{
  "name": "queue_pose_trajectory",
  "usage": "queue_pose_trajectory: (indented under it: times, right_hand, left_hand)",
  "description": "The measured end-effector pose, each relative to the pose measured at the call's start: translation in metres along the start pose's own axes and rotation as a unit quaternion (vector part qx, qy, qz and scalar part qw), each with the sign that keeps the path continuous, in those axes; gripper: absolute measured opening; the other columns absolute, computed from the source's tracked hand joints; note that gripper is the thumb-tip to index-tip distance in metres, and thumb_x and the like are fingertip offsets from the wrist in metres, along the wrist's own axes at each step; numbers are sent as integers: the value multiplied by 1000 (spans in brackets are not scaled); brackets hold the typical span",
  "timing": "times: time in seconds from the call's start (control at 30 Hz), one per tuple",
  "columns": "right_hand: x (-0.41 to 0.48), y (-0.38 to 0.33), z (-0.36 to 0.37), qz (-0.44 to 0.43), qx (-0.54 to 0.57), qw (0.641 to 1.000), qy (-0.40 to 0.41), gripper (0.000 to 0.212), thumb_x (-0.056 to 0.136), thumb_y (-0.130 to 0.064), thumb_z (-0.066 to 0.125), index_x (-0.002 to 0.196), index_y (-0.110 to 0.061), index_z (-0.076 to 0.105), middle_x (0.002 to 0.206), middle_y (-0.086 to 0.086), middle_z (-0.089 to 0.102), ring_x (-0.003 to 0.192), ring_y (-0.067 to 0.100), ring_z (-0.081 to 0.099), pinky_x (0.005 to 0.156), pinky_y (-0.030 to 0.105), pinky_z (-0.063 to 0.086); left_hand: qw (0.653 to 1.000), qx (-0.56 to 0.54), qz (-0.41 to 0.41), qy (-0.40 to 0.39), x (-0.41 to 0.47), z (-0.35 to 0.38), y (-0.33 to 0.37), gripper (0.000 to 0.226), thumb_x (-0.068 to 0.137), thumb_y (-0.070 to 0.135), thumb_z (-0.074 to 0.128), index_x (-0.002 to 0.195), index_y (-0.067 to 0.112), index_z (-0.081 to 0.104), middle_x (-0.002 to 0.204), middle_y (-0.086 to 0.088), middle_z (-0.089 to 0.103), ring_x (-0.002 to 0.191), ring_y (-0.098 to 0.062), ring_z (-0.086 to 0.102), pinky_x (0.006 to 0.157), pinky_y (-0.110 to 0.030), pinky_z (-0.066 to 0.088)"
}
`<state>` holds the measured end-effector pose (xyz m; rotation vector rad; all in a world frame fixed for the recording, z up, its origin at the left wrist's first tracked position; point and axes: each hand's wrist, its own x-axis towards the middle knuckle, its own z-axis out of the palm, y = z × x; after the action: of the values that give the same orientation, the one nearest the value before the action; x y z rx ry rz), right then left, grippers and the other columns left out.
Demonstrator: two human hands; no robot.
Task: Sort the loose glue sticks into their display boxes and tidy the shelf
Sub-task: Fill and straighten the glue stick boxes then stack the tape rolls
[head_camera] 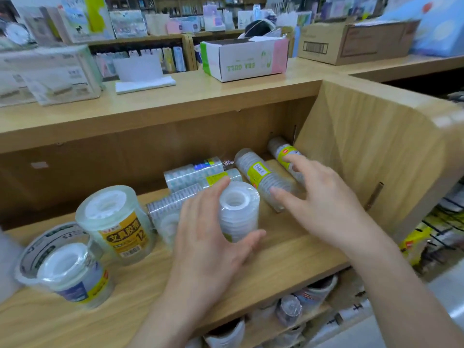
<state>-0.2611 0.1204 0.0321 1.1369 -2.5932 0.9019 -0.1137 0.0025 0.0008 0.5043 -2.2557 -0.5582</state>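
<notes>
Item: upright tape stack (238, 212), shrink-wrapped, standing mid-shelf (288, 249) — our left hand (211, 239) curls round its side. Two lying tape stacks (261, 177) at the shelf's right end; our right hand (324, 197) rests on them, fingers straight and spread. We can make out no glue sticks (nor display boxes). We judge the wrapped stacks light, stiff and slick — grip mid-barrel, not the ends.

On the shelf (283, 254), left hand (208, 244) grips an upright tape stack (238, 212); right hand (326, 199) touches lying tubes (258, 173).
</notes>
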Motion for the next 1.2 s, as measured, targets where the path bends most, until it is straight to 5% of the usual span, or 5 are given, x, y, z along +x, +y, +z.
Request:
queue_pose_trajectory:
  times: [0.23, 0.63, 0.87, 1.07, 1.2]
  right_hand:
    - [14, 2, 31, -14, -122, 991, -55, 52, 88, -46, 53, 128, -16, 40, 109, 9, 62, 105, 30, 59, 73, 35, 43]
    - [-14, 51, 15, 3, 385, 916, -116, 52, 68, -33, 74, 111, -46, 47, 112, -18, 63, 106, -1, 58, 90, 22, 43]
    - [-13, 47, 24, -52, 512, 850, -108, 59, 63, -28, 76, 112, -38, 43, 114, -6, 62, 104, 13, 64, 90, 36, 50]
    - [-10, 40, 17, -81, 442, 881, -149, 59, 69, -29, 76, 117, -34, 40, 118, -7, 61, 112, 12, 59, 96, 41, 47]
    - [8, 56, -4, -161, 176, 965, -107, 50, 78, -14, 70, 122, -30, 53, 122, -13, 57, 117, 4, 50, 100, 23, 36]
  left_hand:
    - [994, 82, -19, 66, 8, 7, -2, 80, 64, 36, 86, 133, 16, 50, 127, -6, 54, 118, -20, 48, 99, -26, 33]
    - [955, 260, 50, 131, 12, 15, 20, 55, 87, 35, 64, 127, -1, 55, 135, -22, 50, 122, -36, 43, 106, -42, 33]
    - [985, 168, -20, 46, 30, 35, 74, 96, 82, 66, 43, 149, 4, 16, 122, -3, 64, 116, -20, 52, 105, -34, 31]
    - [989, 114, -50, 80, 35, 31, 66, 78, 59, 64, 64, 119, 16, 51, 86, 24, 55, 86, 12, 37, 90, -30, 34]
    - [983, 170, -34, 67, 36, 28, 55, 69, 53, 54, 73, 109, 21, 48, 83, 25, 48, 83, 5, 38, 82, -28, 24]
